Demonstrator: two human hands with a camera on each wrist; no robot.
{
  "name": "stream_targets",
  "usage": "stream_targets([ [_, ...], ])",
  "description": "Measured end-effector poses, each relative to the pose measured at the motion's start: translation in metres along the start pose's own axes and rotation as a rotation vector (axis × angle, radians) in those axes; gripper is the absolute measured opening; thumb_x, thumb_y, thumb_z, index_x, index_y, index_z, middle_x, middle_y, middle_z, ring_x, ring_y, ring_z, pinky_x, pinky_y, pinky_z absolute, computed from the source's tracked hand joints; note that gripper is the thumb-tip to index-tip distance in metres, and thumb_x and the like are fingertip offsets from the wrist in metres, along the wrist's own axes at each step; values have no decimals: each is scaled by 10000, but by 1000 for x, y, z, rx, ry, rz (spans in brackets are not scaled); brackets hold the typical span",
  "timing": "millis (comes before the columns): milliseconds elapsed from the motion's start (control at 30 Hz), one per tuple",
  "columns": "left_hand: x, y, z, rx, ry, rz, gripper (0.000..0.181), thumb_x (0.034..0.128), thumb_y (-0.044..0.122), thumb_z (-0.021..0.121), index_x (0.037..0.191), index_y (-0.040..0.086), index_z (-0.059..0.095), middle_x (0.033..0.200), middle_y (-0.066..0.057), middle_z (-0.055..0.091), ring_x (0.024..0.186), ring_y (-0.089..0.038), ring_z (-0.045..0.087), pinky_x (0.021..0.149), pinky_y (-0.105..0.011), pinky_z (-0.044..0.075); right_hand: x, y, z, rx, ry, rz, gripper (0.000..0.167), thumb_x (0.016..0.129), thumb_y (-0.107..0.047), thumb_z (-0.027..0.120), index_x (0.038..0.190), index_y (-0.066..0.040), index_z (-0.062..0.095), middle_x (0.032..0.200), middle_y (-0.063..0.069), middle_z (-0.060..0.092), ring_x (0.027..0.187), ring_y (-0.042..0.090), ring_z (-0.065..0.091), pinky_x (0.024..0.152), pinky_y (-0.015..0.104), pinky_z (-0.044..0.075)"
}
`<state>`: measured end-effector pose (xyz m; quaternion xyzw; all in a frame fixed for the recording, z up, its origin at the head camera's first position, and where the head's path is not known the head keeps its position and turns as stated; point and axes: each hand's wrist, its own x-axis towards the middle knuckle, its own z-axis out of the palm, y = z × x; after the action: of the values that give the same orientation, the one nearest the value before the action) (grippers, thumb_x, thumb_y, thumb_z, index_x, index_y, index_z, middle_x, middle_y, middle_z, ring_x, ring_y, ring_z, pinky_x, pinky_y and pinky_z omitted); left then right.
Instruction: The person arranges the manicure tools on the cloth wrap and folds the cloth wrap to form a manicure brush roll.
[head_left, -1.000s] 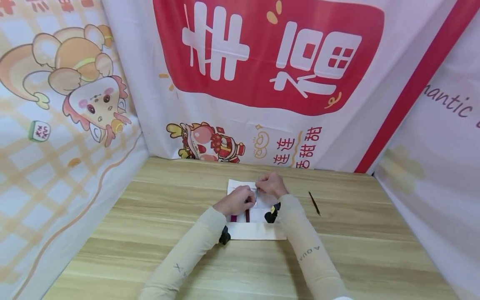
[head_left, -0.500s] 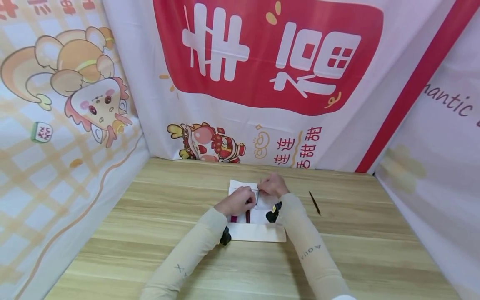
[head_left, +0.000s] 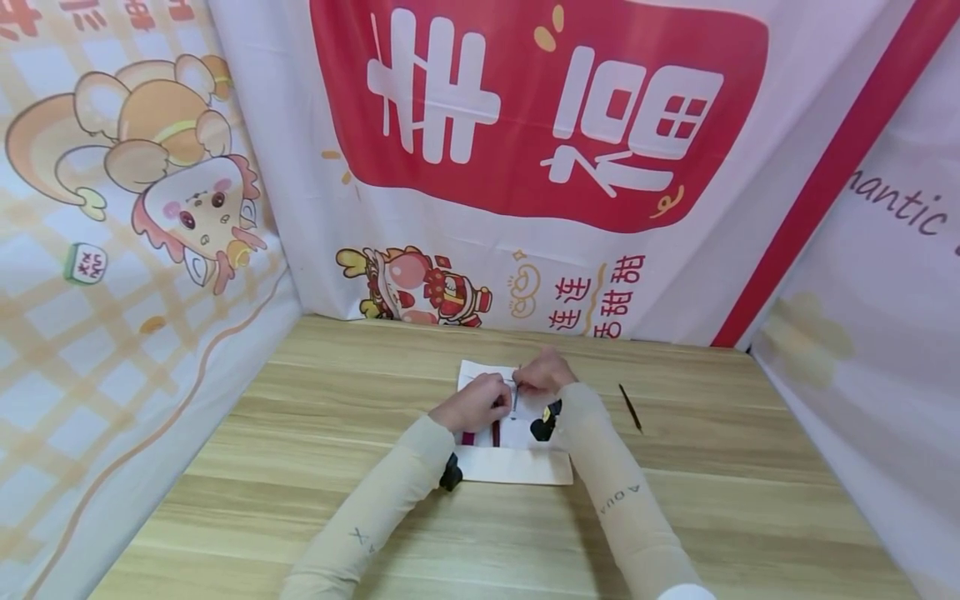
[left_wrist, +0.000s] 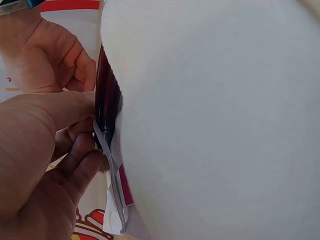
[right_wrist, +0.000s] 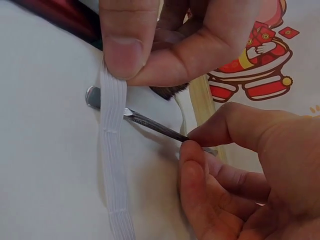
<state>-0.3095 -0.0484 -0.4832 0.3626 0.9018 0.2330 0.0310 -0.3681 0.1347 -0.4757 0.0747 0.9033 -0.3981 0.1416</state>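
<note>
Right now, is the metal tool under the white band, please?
Partway under: the metal tool shows on both sides of the white band.

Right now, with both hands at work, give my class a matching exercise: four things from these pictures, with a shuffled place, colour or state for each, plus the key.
1. tool
2. band
3. stick
4. brush

A. white, pinched by the left hand
B. has a dark red handle
C. pinched by the right hand, passing under the band
D. lies on the table, off the cloth

Pairs: 1-C, 2-A, 3-D, 4-B
</note>
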Motion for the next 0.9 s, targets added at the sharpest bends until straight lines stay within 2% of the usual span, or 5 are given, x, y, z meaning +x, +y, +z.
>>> stream_targets([
  [167, 0, 1, 0, -11, -4, -4, 116, 1004, 72, 694, 897, 95, 732, 964, -42, 640, 920, -169, 554, 907, -361, 487, -5, -1, 3, -54, -32, 45, 170, 857, -189, 772, 727, -81, 752, 607, 5, 653, 545, 126, 597, 542, 230, 478],
  [367, -1, 1, 1, -8, -1, -19, 103, 1007, 78, 695, 918, 86, 747, 999, -53, 653, 966, -188, 566, 955, -395, 492, -15, -3, 4, -28, -62, 41, 132, 826, -154, 803, 740, -68, 752, 616, 11, 662, 547, 120, 616, 547, 219, 506],
  [533, -1, 1, 2, -15, 9, -37, 90, 1004, 81, 698, 945, 85, 766, 1010, -51, 656, 986, -196, 577, 973, -408, 501, -23, -2, 5, 24, -74, 46, 89, 795, -119, 830, 783, -48, 777, 630, 25, 675, 555, 125, 636, 558, 218, 532],
  [633, -2, -1, 4, -20, 9, -47, 91, 1006, 90, 697, 946, 92, 766, 1004, -49, 652, 974, -191, 579, 964, -400, 502, -27, 0, 7, 101, -92, 54, 77, 781, -73, 825, 818, -18, 786, 642, 34, 681, 557, 122, 641, 559, 212, 540],
  [900, -1, -4, 7, -45, 6, -64, 96, 1020, 112, 686, 962, 85, 756, 993, -49, 642, 935, -169, 550, 927, -370, 482, -33, 6, 7, 174, -133, 61, 52, 799, -33, 796, 836, 3, 791, 662, 30, 716, 567, 93, 665, 569, 182, 553],
])
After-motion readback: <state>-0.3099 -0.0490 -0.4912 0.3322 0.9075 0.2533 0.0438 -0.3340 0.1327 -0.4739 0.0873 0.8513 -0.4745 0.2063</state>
